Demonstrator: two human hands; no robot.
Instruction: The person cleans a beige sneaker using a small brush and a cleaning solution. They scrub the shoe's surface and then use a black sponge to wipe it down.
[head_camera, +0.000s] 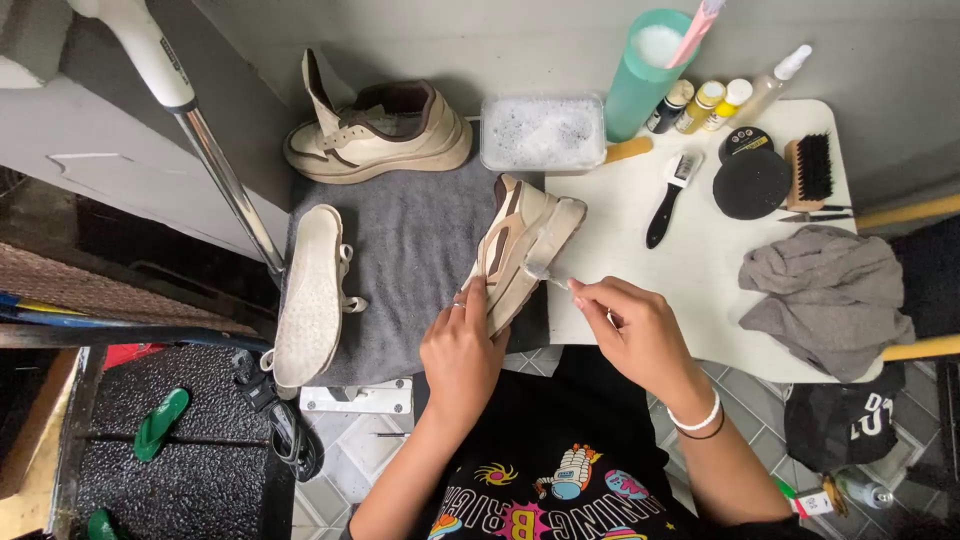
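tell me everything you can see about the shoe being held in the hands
The shoe is a cream sneaker with brown side panels and a thick pale sole that looks like rubber. It is tipped on its side, sole facing right, over the edge of the grey towel beside the white table. The left hand grips its near end. The right hand holds a small brush against the sole, which looks wet or soapy.

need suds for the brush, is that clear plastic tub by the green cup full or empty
Full: the clear rectangular plastic tub holds white foamy suds nearly up to its rim. How deep the liquid below is, cannot tell.
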